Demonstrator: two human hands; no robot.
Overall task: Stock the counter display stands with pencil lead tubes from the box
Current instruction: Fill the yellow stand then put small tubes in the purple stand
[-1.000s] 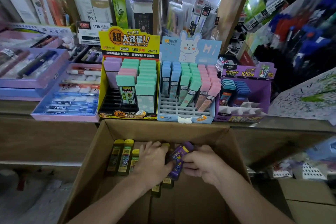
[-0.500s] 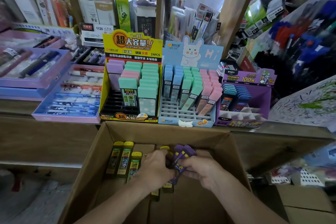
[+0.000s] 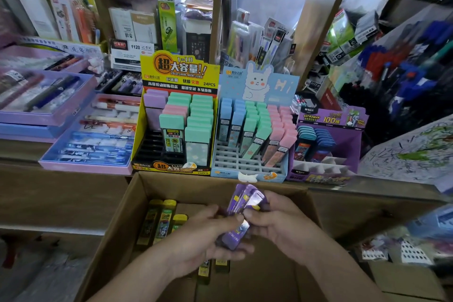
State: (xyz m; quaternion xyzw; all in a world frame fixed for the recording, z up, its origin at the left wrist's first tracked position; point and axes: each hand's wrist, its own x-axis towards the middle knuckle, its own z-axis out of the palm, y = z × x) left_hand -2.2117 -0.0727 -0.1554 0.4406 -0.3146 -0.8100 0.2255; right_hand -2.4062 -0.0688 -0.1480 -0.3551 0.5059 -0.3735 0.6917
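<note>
**Stationery shop table, with both hands lifting a bunch of purple lead tubes out of a box**

Fingers point(image 3: 221, 213) of both hands are closed round a small bunch of purple tubes point(image 3: 245, 201). The right hand point(image 3: 277, 224) pinches the bunch from the side, thumb across the front. The left hand point(image 3: 203, 238) cups the lower ends from beneath, fingers curled up round them. The tubes fan out slightly at the top; how many there are cannot be told, as they are blurred.

A second ago both hands were low inside the cardboard box point(image 3: 171, 182) and only one purple tube showed between them. Now the hands have come up and hold several. The bunch sits level with the box's far rim, just below the stands. By this reading the gathering is done and the carrying has begun.

Under the hands, yellow-capped tubes point(image 3: 163, 218) stand in rows in the box, more of them on the left.

Beyond the box, three cardboard stands sit side by side on the table point(image 3: 382, 185). A yellow stand point(image 3: 176, 73) on the left holds wide green, pink and lilac cases. A blue stand point(image 3: 257, 81) in the middle, with a rabbit on its card, holds slim blue, green and pink tubes. A purple stand point(image 3: 331, 119) on the right holds a few dark tubes at the back, with its front slots bare. That one looks the likely home for the bunch, being the same colour, and it lies up and to the right of the hands.
</note>
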